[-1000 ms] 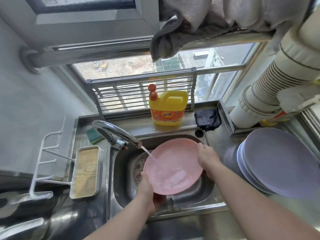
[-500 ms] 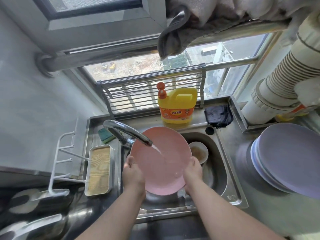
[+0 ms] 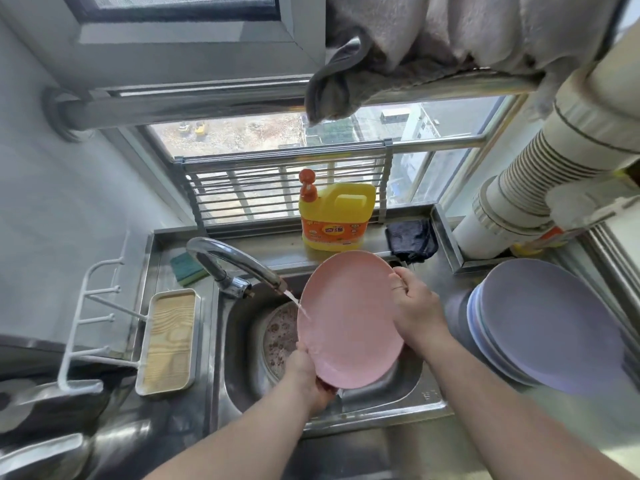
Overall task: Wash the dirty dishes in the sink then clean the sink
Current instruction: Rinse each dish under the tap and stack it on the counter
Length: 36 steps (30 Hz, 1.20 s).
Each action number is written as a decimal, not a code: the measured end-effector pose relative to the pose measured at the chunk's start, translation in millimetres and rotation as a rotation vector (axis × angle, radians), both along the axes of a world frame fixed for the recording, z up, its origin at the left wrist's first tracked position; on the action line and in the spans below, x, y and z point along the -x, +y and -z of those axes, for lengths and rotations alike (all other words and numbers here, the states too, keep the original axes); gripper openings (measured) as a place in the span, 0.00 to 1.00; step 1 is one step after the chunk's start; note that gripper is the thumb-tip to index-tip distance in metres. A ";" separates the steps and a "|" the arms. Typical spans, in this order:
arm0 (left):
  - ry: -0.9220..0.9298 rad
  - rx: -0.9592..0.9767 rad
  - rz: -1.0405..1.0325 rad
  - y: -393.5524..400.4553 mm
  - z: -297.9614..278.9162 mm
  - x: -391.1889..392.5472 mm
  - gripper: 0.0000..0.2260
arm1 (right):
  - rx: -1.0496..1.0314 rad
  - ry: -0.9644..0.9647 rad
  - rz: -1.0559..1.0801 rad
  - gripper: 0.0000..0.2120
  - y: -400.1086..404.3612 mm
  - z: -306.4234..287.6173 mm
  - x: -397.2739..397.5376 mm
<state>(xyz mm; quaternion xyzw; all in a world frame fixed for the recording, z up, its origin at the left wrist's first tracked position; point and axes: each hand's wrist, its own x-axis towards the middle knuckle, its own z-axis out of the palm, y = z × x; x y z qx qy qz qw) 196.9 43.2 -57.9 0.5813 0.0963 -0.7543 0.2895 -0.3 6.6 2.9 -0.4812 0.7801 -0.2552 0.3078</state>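
Closest to you, both forearms reach forward over the front rim of the steel sink (image 3: 381,408). Your left hand (image 3: 304,375) curls around the lower edge of a pink plate (image 3: 349,320), and your right hand (image 3: 415,306) grips its upper right rim with the fingers wrapped over the edge. You hold the plate tilted above the basin, and a thin stream from the faucet (image 3: 235,268) hits its left side. Wet, the plate probably feels light, stiff and slippery, so two opposite rim holds suit it best. Below it to the left, a soiled dish (image 3: 280,334) lies in the basin, not yet washed. To your right, a stack of lavender plates (image 3: 547,327) sits on the desk just beside the sink, leaving little swing room that way. To your left stands a wood-lined tray (image 3: 169,341). Farther back are a green sponge (image 3: 187,268), a yellow detergent jug (image 3: 334,216) and a dark cloth (image 3: 412,239) along the ledge, which crowd the plate's far edge.
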 end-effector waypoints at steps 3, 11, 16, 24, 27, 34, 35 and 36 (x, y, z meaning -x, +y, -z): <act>-0.077 -0.047 0.066 8.2 1.3 -4.2 0.21 | -0.277 -0.067 0.036 0.17 0.4 5.8 16.4; -0.267 -0.095 0.264 6.3 -0.7 -35.5 0.24 | -0.636 -0.275 0.370 0.16 43.6 38.9 13.7; -0.342 -0.180 0.442 10.2 0.4 -45.7 0.19 | -0.749 -0.239 0.358 0.14 55.5 47.6 7.4; -0.278 -0.250 0.455 13.6 5.3 -49.7 0.22 | -0.762 -0.159 0.209 0.13 31.1 18.9 10.8; -0.241 -0.237 0.452 11.3 8.2 -47.3 0.20 | -0.686 -0.165 0.202 0.13 20.1 5.3 10.5; -0.233 -0.208 0.617 12.2 5.8 -49.3 0.18 | -0.730 -0.150 0.106 0.13 37.9 4.5 14.0; -0.260 -0.184 0.605 10.4 5.2 -48.5 0.17 | -0.702 -0.141 0.084 0.14 38.0 6.4 13.9; -0.275 -0.190 0.616 7.3 5.3 -49.4 0.17 | -0.681 -0.125 0.067 0.15 37.2 8.0 13.8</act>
